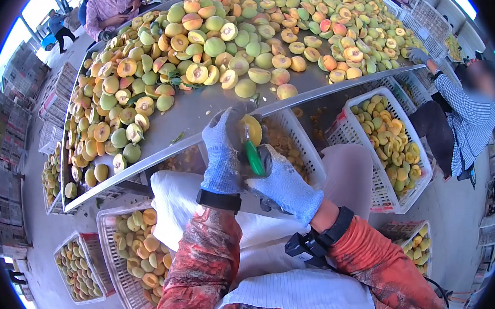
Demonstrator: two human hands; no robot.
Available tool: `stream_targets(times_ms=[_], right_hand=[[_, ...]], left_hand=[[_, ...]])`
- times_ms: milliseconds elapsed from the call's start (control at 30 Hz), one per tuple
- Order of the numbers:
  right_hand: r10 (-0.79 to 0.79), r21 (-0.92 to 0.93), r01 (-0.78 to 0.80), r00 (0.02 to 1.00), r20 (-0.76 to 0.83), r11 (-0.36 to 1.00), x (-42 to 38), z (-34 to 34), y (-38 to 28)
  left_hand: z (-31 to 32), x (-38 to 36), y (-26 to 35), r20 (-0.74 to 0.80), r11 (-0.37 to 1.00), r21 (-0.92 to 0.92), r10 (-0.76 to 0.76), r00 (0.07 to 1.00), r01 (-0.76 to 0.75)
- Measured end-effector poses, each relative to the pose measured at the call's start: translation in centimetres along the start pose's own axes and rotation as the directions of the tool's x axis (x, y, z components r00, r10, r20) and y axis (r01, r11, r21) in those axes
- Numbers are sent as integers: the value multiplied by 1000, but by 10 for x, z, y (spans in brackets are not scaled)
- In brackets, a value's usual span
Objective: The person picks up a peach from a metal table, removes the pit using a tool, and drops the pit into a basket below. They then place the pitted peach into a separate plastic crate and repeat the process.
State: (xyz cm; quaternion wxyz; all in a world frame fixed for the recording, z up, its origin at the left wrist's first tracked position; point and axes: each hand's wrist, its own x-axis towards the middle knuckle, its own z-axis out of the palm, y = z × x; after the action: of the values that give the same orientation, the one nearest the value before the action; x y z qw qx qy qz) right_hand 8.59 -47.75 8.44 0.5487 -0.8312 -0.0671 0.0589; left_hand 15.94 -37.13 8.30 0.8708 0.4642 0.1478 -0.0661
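Observation:
Above my lap, just past the metal table's near edge, both gloved hands are close together. My left hand, in a blue glove with a dark palm, is closed around a yellow apricot. In my right hand, also gloved, is a green-handled knife, its metal tip against the apricot's face. How deep the tip sits is hidden. Beyond the hands, whole and halved apricots lie heaped on the metal table, some halves showing pits.
Below the table edge, a white crate stands by my knees. Another crate of apricot halves is at the right, and one more at lower left. One person sits at the right; another is across the table.

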Motion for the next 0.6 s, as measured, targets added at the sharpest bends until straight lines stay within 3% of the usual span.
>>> stream_targets(times_ms=[200,267,467,533,567,600], right_hand=[[-99,-203,96,995,-2,975,2,-8,17],[-186,-525,166,982,14,835,0,-6,24],[-260,-597,217,965,14,772,5,-5,40],[-338,-586,266,941,-15,766,12,-6,52],[-415,-584,312,908,-48,750,14,-8,57],[-417,-578,314,908,-50,753,17,-11,59]], left_hand=[[2,9,-2,117,994,-39,-95,989,100],[1,10,-4,114,994,-5,-110,987,111],[-4,23,-13,95,980,-46,-190,977,195],[-7,35,-16,112,916,-203,-329,938,346],[-7,37,-17,105,917,-199,-331,938,346],[-5,40,-18,120,870,-307,-366,923,385]])
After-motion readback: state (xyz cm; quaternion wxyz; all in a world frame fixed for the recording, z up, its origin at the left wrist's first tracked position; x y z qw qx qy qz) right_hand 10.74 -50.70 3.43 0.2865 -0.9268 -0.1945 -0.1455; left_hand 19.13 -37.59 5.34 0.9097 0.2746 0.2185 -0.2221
